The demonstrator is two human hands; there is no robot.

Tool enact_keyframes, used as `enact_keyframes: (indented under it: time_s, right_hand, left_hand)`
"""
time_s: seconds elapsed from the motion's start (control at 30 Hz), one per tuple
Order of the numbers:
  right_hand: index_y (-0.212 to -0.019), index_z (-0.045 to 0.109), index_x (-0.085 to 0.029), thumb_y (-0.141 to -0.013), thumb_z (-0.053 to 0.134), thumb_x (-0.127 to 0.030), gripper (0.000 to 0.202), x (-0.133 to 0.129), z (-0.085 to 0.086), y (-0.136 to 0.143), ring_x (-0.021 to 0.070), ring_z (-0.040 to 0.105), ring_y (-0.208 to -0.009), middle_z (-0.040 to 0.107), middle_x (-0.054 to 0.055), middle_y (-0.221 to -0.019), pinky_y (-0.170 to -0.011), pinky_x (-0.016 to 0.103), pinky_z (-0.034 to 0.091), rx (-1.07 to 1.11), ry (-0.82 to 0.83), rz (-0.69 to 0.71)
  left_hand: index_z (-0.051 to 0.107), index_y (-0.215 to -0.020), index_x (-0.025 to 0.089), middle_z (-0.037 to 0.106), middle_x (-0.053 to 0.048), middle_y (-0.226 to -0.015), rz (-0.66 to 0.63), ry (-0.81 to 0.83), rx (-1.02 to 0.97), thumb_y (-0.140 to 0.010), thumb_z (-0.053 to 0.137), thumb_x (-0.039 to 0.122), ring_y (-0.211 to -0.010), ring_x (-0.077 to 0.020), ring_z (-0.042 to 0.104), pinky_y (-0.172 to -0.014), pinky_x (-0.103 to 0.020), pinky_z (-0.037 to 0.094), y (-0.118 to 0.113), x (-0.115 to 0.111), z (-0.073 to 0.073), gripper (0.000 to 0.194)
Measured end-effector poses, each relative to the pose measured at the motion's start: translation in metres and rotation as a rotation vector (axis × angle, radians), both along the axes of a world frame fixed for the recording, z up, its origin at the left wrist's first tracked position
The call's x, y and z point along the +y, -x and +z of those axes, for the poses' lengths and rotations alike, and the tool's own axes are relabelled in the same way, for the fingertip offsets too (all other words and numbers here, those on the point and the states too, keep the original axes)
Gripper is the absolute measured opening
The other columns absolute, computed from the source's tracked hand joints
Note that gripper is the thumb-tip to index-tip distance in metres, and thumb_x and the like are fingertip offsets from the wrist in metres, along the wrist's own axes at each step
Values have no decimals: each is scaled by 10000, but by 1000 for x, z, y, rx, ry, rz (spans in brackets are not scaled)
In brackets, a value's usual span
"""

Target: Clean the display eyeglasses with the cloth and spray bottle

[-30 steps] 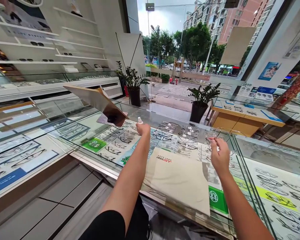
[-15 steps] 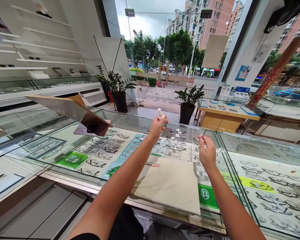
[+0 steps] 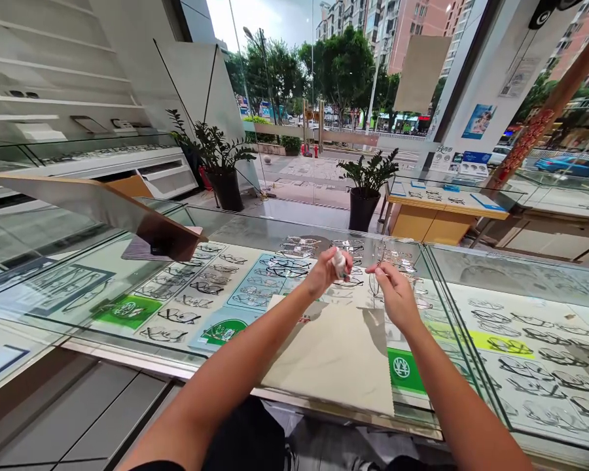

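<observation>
My left hand is wrapped around a small white-capped spray bottle, held above the glass counter with its top tilted. Just to the right, my right hand pinches a pair of thin-framed eyeglasses between thumb and fingers. The glasses hang edge-on close to the bottle, and their outline is faint against the frames behind. Below both hands a beige cloth with a zigzag edge lies flat on the countertop, partly covered from view by my left forearm.
Rows of eyeglasses show under the glass of the counter. A slanted panel stands on the left of the countertop. The right-hand display case adjoins the counter. Two potted plants stand beyond it.
My left hand has come down and right with the spray bottle. My right hand has shifted slightly left and down, so the bottle and glasses are closer together. The view has tilted down.
</observation>
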State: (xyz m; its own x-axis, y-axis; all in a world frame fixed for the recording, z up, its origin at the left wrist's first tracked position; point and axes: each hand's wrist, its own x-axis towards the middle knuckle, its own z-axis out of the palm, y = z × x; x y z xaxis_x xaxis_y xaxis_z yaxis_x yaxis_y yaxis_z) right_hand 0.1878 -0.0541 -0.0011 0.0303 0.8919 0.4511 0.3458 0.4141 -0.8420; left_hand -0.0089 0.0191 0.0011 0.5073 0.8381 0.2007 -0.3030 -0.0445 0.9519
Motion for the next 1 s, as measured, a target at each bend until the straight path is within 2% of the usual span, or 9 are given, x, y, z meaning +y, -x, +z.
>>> enact_keyframes:
  time_s: [0.1,0.17,0.3,0.47,0.63,0.8,1.0]
  right_hand:
    - [-1028,745,-249,-1046,497,-509,360,-3,0,5,255,639,-982,721,49,-1011,-924,389,481,9,37,57]
    - [-1018,744,-253,-1046,497,-517,363,-4,-2,8,261,648,-1031,737,54,-1057,-955,397,486,28,58,118]
    - [-1015,744,-258,-1040,505,-540,371,-3,-8,12,265,660,-1049,750,50,-1073,-988,411,497,60,105,232]
    - [-1023,746,-266,-1040,502,-559,382,-2,-10,13,255,651,-978,751,47,-1069,-991,428,497,61,141,278]
    - [-1008,745,-259,-1035,513,-557,378,-3,-5,12,273,668,-1082,762,60,-1108,-1012,437,502,82,140,284]
    - [-989,749,-260,-1019,542,-548,356,2,-2,4,277,686,-1116,773,71,-1119,-978,443,539,184,106,215]
    - [-1005,750,-267,-1019,554,-528,327,9,-2,-3,262,696,-1119,764,78,-1179,-962,429,568,312,93,148]
  left_hand:
    - [576,-774,204,521,-26,-775,192,-205,120,-884,526,687,-733,-183,486,-728,-338,440,-7,-2,-8,498]
    - [548,-788,207,520,-19,-798,272,-310,197,-902,523,682,-772,-187,479,-763,-334,431,-11,-5,-13,490]
    - [528,-852,211,516,-10,-823,361,-362,272,-923,506,700,-805,-191,469,-777,-323,401,-15,-10,-20,494]
    - [521,-843,211,506,-14,-827,400,-372,273,-916,513,708,-804,-194,465,-763,-320,384,-15,-12,-19,503]
    - [513,-849,219,515,-21,-832,377,-366,273,-908,463,744,-805,-203,472,-777,-330,405,-12,-13,-11,531]
    - [526,-841,218,524,-17,-814,369,-412,286,-924,470,736,-791,-201,472,-767,-331,410,-9,-12,-11,527]
    - [572,-848,213,588,-29,-865,318,-537,420,-944,531,665,-857,-222,525,-803,-338,396,-11,-14,-15,465]
